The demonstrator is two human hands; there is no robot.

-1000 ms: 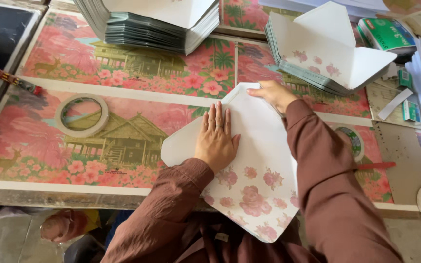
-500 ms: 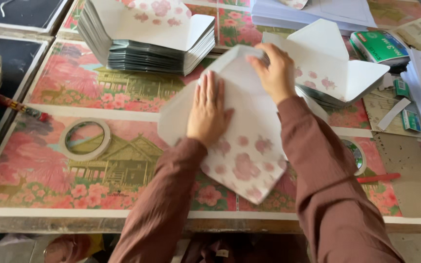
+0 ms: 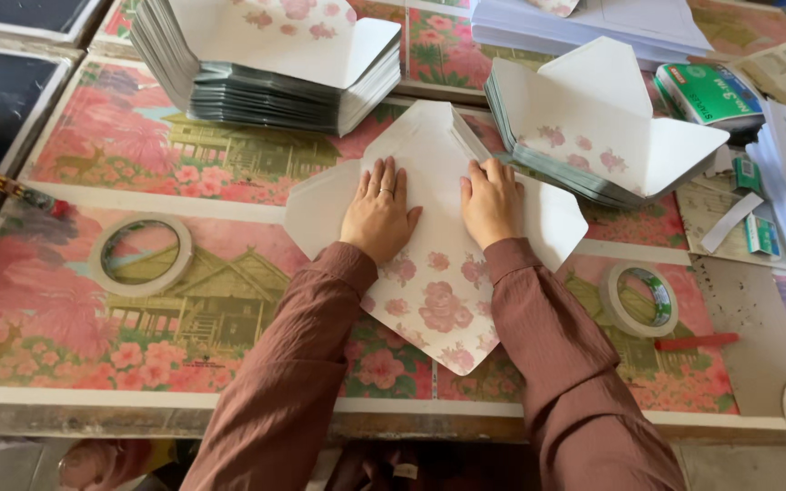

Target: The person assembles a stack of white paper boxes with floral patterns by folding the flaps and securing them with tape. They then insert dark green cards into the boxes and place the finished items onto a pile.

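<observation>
A white envelope blank (image 3: 436, 273) with pink flowers printed on its lower flap lies flat on the table in front of me. My left hand (image 3: 377, 211) rests palm down on its left half, fingers together, a ring on one finger. Beside it, my right hand (image 3: 491, 202) presses flat on the right half. Both hands hold the sheet down against the table; neither grips anything. The side flaps stick out past each hand.
A tall stack of envelope blanks (image 3: 266, 68) stands at the back left, a second stack (image 3: 593, 136) at the back right. Tape rolls lie at the left (image 3: 141, 255) and right (image 3: 639, 298). A green box (image 3: 710, 93) and papers sit at the far right.
The envelope blank has been turned and set square before me. My right hand came off its top edge and now lies flat beside the left hand.
</observation>
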